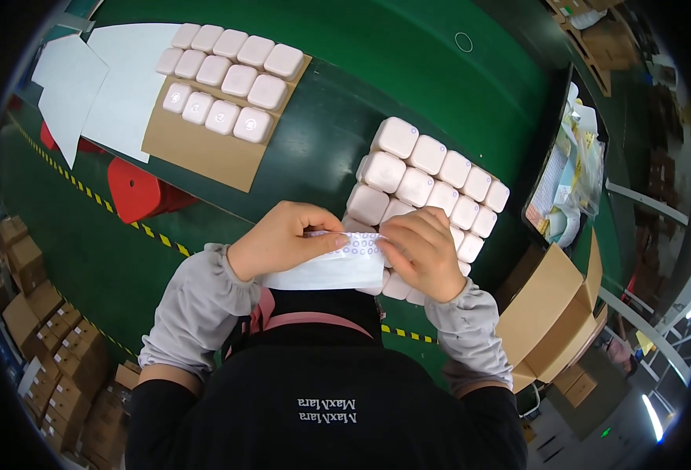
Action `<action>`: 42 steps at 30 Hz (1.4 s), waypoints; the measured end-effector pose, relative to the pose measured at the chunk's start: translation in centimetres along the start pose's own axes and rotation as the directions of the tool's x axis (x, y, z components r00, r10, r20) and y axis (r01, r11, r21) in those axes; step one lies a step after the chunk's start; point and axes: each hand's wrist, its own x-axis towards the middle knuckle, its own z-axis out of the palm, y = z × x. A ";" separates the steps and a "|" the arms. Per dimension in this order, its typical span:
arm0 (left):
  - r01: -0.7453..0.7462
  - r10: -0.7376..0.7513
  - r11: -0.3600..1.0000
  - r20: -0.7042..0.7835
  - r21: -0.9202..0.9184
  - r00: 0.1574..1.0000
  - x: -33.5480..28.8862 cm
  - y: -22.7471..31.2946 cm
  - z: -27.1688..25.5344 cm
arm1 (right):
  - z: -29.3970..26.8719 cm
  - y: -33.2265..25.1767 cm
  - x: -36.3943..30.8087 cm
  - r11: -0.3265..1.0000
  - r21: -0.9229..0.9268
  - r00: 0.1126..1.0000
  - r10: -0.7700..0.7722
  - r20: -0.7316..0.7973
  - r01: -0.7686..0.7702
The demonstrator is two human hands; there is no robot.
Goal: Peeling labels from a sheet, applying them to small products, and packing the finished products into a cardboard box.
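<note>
Between my hands, close to my body, is a white sticker sheet [326, 274] with rows of small round purple-ringed stickers along its upper part. My left hand [286, 239] pinches its upper left side between thumb and fingers. At the upper right corner my right hand [424, 252] has thumb and fingers together on the sheet's edge; whether a sticker is between the fingertips is too small to tell. Just beyond the right hand stand rows of pale pink rounded boxes [382, 171]. Several in the farther rows carry a small round mark at a corner.
More pale pink boxes [239, 81] sit on brown cardboard [196, 153] at the far left, beside white sheets [122, 70]. A black bin [569, 102] of scraps stands right, above an open carton [549, 309]. A red stool [136, 190] is left of the green table [322, 110].
</note>
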 end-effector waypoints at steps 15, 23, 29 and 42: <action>-0.103 0.101 0.988 0.029 0.116 0.995 -0.4 0.7 -0.2 | -0.2 -1.3 0.7 1.000 -0.002 1.000 -0.005 0.011 0.005; -0.075 0.075 0.997 0.018 0.018 0.997 -0.5 0.1 -0.1 | -0.2 -1.8 0.7 0.993 -0.084 0.997 -0.077 0.023 0.079; -0.076 0.076 0.996 0.004 0.047 0.997 -0.5 -0.3 -0.2 | 0.5 -1.1 0.5 0.989 0.102 0.994 0.107 -0.002 -0.106; -0.159 0.171 0.961 -0.035 0.228 0.985 -0.5 -1.7 -0.5 | 3.4 8.6 1.8 0.820 0.198 0.827 0.558 -0.070 -0.537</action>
